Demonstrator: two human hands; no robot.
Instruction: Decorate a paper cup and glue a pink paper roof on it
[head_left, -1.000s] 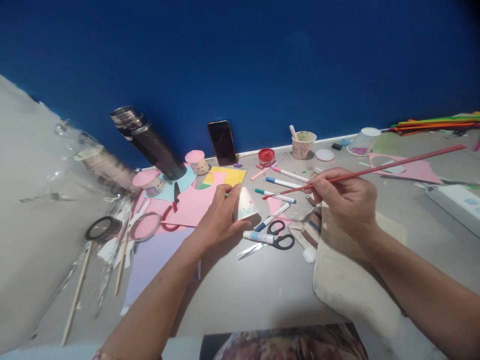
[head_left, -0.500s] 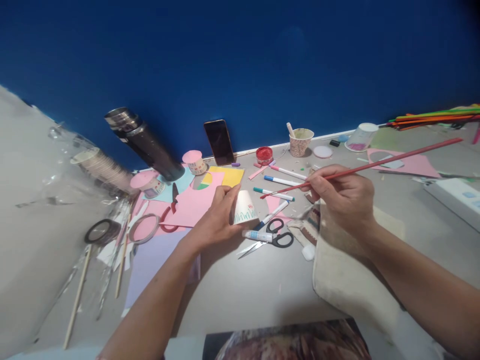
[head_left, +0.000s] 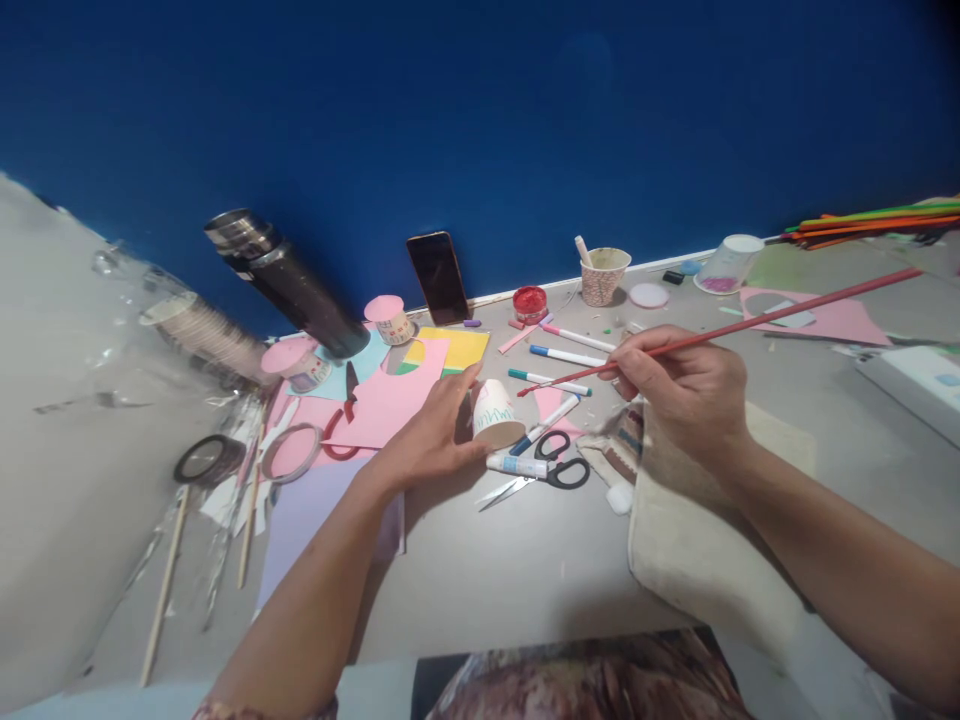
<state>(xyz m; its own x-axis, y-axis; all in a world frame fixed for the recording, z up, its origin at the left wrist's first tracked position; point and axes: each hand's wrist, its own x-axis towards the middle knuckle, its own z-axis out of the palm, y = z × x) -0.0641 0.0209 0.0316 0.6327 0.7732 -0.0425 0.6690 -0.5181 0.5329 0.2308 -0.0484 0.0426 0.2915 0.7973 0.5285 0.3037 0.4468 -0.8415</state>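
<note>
My left hand (head_left: 427,430) is curled round the left side of a small white paper cup (head_left: 496,408), its thumb low against the cup. Green grass-like strokes and a bit of pink mark the wall of this cup, which is tilted with its wider end towards me. Between the fingers of my right hand (head_left: 679,390) is a long red paintbrush (head_left: 780,313). The brush's red tip points left, just right of the cup and apart from it. Close below the cup lie a glue stick (head_left: 517,465) and black-handled scissors (head_left: 566,474). Several markers (head_left: 550,383) lie behind the brush tip.
Along the blue wall stand a dark flask (head_left: 300,290), a phone (head_left: 437,278), an open red paint jar (head_left: 530,303) and a patterned paper cup (head_left: 602,278). Pink paper (head_left: 397,400), tape rolls (head_left: 291,454) and pliers (head_left: 349,410) lie left. A cream cloth (head_left: 697,530) lies under my right forearm.
The paper cup has turned and tipped in my left hand, so its wider end now faces me more. My right hand and the paintbrush have barely moved.
</note>
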